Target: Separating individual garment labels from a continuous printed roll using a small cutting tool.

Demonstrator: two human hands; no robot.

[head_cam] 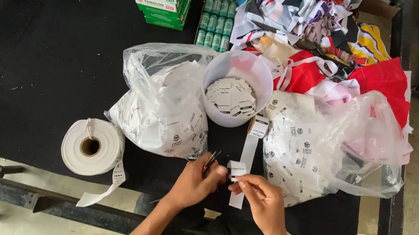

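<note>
Left hand [197,181] grips scissors [211,162]; right hand [262,197] pinches a white label [236,169] (both clamped).

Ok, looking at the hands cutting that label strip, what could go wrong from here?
The scissors in the left hand sit close to the right hand pinching the label strip, so a finger could get nicked. The strip hangs loose from its small roll, so a cut may land crooked. The big white roll lies near the table edge and might roll off.
</note>
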